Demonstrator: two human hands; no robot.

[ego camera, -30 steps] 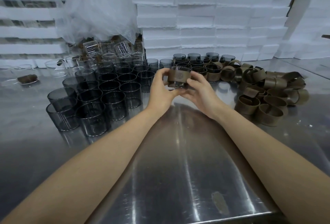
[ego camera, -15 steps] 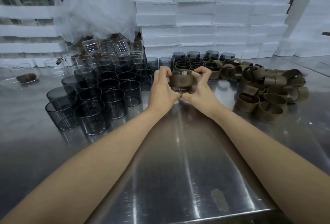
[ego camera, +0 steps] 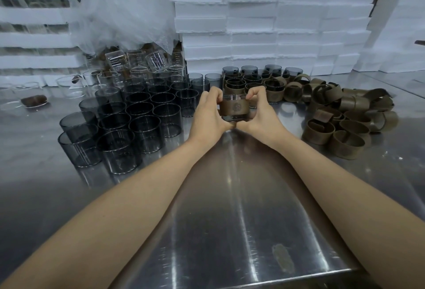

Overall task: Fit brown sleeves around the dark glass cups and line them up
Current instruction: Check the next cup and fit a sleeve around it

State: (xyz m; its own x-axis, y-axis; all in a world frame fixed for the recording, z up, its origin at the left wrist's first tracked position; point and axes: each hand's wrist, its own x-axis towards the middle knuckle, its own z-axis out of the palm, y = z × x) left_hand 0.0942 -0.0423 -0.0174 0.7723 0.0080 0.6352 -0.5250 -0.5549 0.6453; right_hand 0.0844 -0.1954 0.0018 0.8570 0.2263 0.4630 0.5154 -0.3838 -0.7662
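Steel table [ego camera: 230,208] below me: my left hand [ego camera: 208,116] and right hand [ego camera: 262,116] curl their fingers round one cup [ego camera: 234,117], its sleeve [ego camera: 234,107] already on. Bare cups [ego camera: 142,125] stand left of the fingers, loose sleeves [ego camera: 345,116] right, sleeved cups [ego camera: 253,84] just beyond.

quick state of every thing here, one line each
held cup: upright, sleeved, gripped by both hands
brown sleeve: wrapped round the held cup, glass rim showing above
left hand: fingers curled round the cup's left side
right hand: fingers curled round the cup's right side
bare dark cups: upright, unsleeved, clustered left
sleeved cups: upright, lined up behind the hands
loose sleeves: empty, heaped right
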